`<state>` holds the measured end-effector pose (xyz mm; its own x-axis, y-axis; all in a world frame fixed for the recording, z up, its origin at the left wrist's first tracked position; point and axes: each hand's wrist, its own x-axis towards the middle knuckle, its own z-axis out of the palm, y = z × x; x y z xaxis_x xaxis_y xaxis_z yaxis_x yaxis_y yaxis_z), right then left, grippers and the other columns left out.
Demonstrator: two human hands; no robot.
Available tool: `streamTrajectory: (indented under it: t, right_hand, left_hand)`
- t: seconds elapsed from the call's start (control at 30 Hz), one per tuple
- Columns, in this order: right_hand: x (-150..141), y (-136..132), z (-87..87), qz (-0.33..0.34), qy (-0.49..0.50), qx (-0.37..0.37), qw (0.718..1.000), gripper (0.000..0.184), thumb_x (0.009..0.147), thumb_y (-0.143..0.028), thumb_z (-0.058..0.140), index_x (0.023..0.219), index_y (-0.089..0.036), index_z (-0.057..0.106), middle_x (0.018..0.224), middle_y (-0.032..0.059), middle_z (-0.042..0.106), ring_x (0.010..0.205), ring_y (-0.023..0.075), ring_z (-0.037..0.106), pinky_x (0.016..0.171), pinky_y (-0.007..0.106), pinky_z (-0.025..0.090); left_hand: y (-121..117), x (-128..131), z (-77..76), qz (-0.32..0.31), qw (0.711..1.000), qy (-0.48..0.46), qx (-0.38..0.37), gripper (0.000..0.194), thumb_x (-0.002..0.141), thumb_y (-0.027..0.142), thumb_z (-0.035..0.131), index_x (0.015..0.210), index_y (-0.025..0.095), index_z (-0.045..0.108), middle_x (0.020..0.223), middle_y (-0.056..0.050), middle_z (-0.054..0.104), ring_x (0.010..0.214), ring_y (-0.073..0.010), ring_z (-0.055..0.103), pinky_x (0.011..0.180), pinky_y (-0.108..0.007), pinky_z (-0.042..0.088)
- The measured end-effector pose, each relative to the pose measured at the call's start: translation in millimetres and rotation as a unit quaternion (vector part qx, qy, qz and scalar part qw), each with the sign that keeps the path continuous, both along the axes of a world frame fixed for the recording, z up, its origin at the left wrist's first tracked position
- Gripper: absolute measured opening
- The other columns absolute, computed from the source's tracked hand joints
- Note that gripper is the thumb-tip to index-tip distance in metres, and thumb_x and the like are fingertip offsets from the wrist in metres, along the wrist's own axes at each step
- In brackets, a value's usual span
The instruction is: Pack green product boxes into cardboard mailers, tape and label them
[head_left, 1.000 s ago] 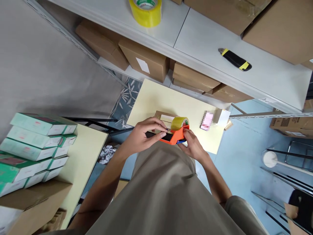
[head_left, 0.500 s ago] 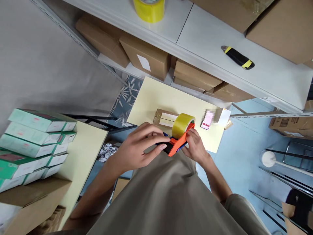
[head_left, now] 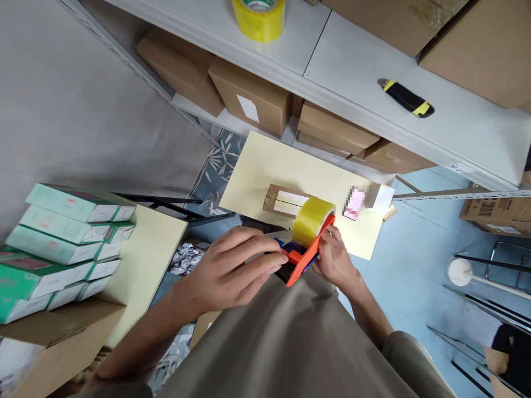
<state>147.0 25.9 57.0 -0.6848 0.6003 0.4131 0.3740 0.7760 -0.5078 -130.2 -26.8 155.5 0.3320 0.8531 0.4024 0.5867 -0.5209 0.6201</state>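
In the head view, an orange and blue tape dispenser (head_left: 306, 255) carries a large yellow tape roll (head_left: 312, 220) in front of my body. My right hand (head_left: 335, 257) is wrapped round its handle side, with some fingers hidden behind it. My left hand (head_left: 243, 265) has its fingers closed at the dispenser's front end, beside the dark toothed blade. A pale, see-through film shows between the roll and these fingers; whether they pinch it is unclear. Beyond the roll, a small cardboard box (head_left: 271, 202) with a white label lies on the pale yellow table (head_left: 249, 166), partly covered by the roll.
A phone (head_left: 352, 204) and a small white box (head_left: 381, 198) lie at the table's right. Above, a shelf (head_left: 340, 55) bears a yellow tape roll (head_left: 261, 25) and a utility knife (head_left: 406, 98). Green and white boxes (head_left: 70, 249) are stacked on the left table.
The dispenser has moved slightly down in the view, toward my body. My left hand has shifted down and left, and its fingers have drawn closer together at the front end.
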Motion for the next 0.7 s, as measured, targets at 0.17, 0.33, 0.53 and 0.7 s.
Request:
streamTrajectory:
  t: [0.17,0.33,0.53,0.7]
  right_hand:
    - [-5,-9,-2.5,-0.001,0.001,0.005,1.0,0.041,0.092,-0.005,0.055,0.126,-0.027,0.054,0.109,0.0088,0.075,0.097,0.0288,0.07,0.093,0.053,0.06]
    - [-11,-13,2.3,0.013,0.002,0.026,1.0,0.035,0.09,-0.005,0.055,0.118,-0.025,0.057,0.101,0.0081,0.073,0.095,0.0286,0.068,0.087,0.049,0.06]
    - [-14,-8,11.5,0.017,-0.005,0.031,0.999,0.03,0.097,-0.014,0.058,0.126,-0.022,0.056,0.102,0.0104,0.072,0.096,0.0308,0.068,0.089,0.05,0.059]
    - [-14,-14,5.2,0.018,0.013,0.01,1.0,0.026,0.104,-0.026,0.059,0.13,-0.022,0.057,0.102,0.0112,0.073,0.092,0.0314,0.068,0.088,0.05,0.06]
  left_hand:
    - [0,-7,9.2,-0.021,0.999,-0.011,-0.044,0.025,0.1,0.012,0.063,0.113,0.03,0.074,0.101,-0.001,0.081,0.091,-0.0202,0.073,0.089,-0.037,0.061]
    - [13,-19,23.0,-0.047,0.987,-0.047,-0.146,0.014,0.101,0.019,0.068,0.108,0.029,0.074,0.098,-0.003,0.077,0.092,-0.0205,0.073,0.087,-0.034,0.06]
    - [28,-27,21.8,-0.057,0.979,-0.04,-0.189,0.011,0.107,0.027,0.065,0.102,0.029,0.074,0.098,-0.004,0.076,0.092,-0.0206,0.073,0.085,-0.033,0.059]
    - [19,-26,16.3,-0.056,0.984,-0.054,-0.158,0.014,0.108,0.021,0.062,0.104,0.029,0.073,0.097,-0.003,0.076,0.09,-0.0187,0.072,0.085,-0.031,0.059]
